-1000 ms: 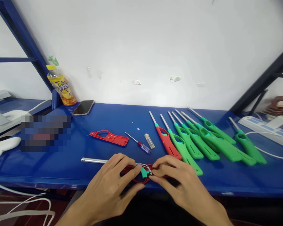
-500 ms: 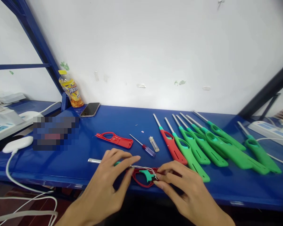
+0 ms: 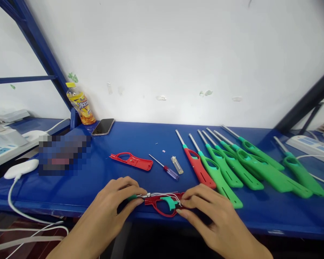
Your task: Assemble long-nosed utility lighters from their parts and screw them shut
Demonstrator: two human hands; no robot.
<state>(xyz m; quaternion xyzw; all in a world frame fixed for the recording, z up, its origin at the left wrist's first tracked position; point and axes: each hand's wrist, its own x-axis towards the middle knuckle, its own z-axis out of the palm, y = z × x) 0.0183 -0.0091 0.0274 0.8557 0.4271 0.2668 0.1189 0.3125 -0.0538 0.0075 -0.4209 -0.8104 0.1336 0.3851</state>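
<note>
At the table's front edge, my right hand [image 3: 207,208] grips the handle end of a red lighter half-shell [image 3: 162,212]. A green trigger [image 3: 169,202] sits in the shell, with thin white wires [image 3: 164,194] running beside it. My left hand [image 3: 118,205] pinches the metal lighter nozzle [image 3: 145,196] by its green collar, at the left end of the shell; most of the tube is hidden behind my fingers. Beyond my hands lie the other red half-shell [image 3: 131,161], a screwdriver [image 3: 166,169] with a clear purple handle, and a small clear lighter fuel tank [image 3: 176,165].
On the right lie a closed red lighter [image 3: 198,166] and several green lighters [image 3: 226,163]. A phone [image 3: 103,127] and a yellow-capped drink bottle [image 3: 81,104] are at the back left. A white cabled device [image 3: 21,169] rests at the left edge.
My left hand has moved left and slightly down with the nozzle, uncovering the left end of the red half-shell. My right hand stays nearly in place on the shell.
</note>
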